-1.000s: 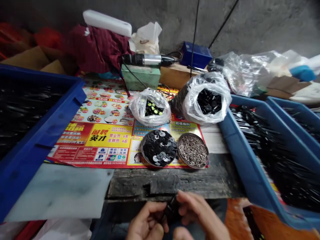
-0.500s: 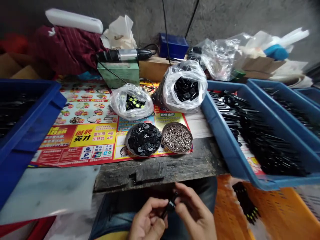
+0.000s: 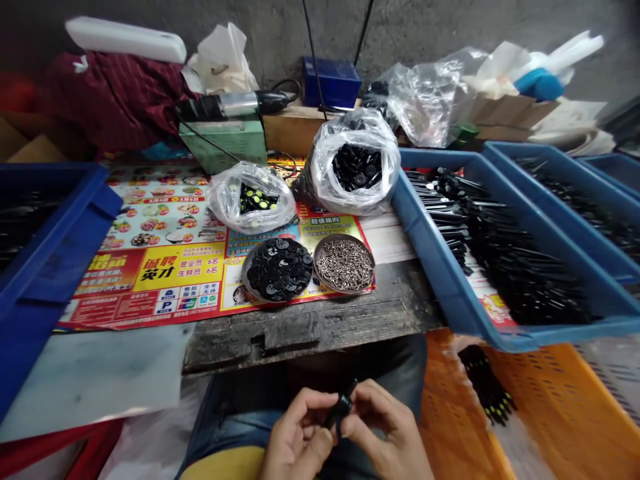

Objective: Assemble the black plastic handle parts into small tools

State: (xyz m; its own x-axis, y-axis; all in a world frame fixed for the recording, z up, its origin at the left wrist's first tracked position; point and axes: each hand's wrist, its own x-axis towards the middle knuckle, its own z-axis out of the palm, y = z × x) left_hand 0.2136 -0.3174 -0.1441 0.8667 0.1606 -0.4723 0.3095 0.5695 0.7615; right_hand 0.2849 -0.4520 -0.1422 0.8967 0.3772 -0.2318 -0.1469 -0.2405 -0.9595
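Note:
A small black plastic part (image 3: 340,408) is held between my two hands above my lap, just short of the bench edge. My left hand (image 3: 303,437) has its fingers curled round its lower left side. From the other side my right hand (image 3: 383,427) pinches it between thumb and fingers. The fingers cover much of the part, so its exact kind does not show. On the bench beyond stand a dish of flat black discs (image 3: 278,269) and a dish of small metal screws (image 3: 345,263).
Behind the dishes sit a bag of black and yellow-green pieces (image 3: 253,200) and a bag of black caps (image 3: 356,167). A blue bin (image 3: 425,247) of long black parts flanks the right, another blue bin (image 3: 60,267) the left. An electric screwdriver (image 3: 235,105) lies on a green box (image 3: 225,143).
My right hand has closed in on the black part, its fingers now nearer my left hand. The view has shifted slightly, so the bench things appear a little further left and higher.

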